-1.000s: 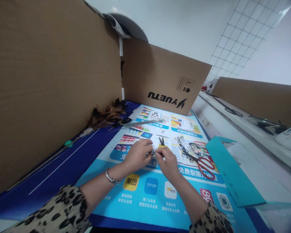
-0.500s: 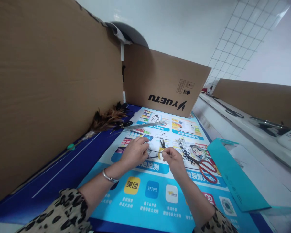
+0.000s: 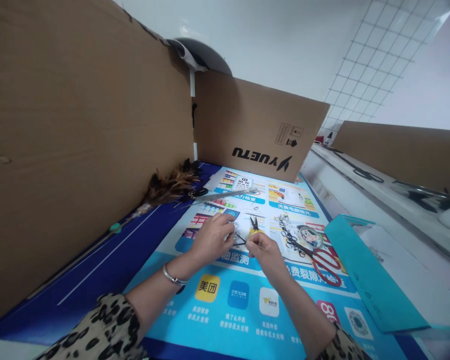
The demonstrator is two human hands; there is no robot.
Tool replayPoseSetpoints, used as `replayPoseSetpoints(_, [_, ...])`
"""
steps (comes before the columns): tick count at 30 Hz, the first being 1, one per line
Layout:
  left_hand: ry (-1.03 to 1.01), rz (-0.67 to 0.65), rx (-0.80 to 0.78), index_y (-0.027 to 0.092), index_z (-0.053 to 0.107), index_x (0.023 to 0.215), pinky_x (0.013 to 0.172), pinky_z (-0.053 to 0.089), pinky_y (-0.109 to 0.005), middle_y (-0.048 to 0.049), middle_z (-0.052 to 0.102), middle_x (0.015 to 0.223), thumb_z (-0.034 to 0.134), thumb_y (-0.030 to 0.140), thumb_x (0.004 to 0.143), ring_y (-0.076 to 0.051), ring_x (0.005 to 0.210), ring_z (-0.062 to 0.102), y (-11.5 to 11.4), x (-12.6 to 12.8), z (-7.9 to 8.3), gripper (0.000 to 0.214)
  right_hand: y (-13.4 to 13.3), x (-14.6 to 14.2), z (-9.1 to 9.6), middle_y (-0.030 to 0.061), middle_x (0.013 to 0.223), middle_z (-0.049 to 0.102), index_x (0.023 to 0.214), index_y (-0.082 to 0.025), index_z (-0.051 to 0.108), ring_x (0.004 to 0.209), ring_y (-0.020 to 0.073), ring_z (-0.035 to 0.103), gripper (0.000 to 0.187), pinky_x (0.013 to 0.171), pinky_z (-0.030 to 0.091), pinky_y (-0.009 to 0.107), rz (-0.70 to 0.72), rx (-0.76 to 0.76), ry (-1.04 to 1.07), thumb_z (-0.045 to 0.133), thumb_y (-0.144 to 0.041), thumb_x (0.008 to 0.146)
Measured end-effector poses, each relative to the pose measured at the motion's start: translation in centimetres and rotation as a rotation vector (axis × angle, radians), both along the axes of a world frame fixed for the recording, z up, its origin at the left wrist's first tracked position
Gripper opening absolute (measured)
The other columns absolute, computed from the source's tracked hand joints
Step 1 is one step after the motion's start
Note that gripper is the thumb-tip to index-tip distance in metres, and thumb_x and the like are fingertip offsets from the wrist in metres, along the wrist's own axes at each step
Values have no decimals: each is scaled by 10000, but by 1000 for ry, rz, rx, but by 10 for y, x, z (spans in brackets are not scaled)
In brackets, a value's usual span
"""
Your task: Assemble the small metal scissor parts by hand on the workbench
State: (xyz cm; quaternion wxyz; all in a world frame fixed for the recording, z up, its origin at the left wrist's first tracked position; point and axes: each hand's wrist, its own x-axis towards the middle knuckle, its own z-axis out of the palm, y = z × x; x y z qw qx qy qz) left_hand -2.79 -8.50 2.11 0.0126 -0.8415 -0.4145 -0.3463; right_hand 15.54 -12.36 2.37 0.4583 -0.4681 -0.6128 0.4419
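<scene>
My left hand (image 3: 213, 239) and my right hand (image 3: 264, 253) meet over the printed poster (image 3: 243, 300) on the table. Both are closed in a pinch on a thin dark wire or thread with small metal bits (image 3: 240, 238) stretched between them. The piece is too small to name. Yellow-handled pliers (image 3: 254, 226) lie just beyond my fingers. A silver bangle sits on my left wrist.
Red-handled scissors (image 3: 324, 261) lie right of my hands beside a heap of small metal rings (image 3: 287, 230). A feather duster (image 3: 161, 190) and a steel ruler (image 3: 225, 195) lie at the back left. Cardboard walls (image 3: 78, 125) enclose left and back. A teal folder (image 3: 363, 280) rests at right.
My hands drew apart half a second ago, stretching the thin piece, and have come closer together again. The view shifted slightly downward.
</scene>
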Motion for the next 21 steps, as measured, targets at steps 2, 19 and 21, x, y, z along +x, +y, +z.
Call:
replayPoseSetpoints(2, [-18,-40,6,173,585,727,842,391,-388,-74,564,1062,503,121,751,-231,964,486,-5,3,0,100,-1,-5,-4,-39,602,520,709,-179,548,556,111,499,135,553,405,232,23,-19,22,585,-302,753])
replayPoseSetpoints(19, [-288,-153,-258,189,610,784,843,413,-327,-68,516,1125,541,126,743,-203,1030,489,4,3,-12,102,6,-9,-19,-22,547,577,745,-154,565,498,89,480,158,489,349,199,-47,-149,116,614,-304,734])
replayPoseSetpoints(21, [-304,-138,-241,185,606,757,844,403,-321,-66,526,1079,544,131,740,-199,1009,490,3,3,-10,84,6,-9,-18,-17,561,586,742,-154,559,497,86,474,161,487,348,197,-51,-159,122,614,-305,734])
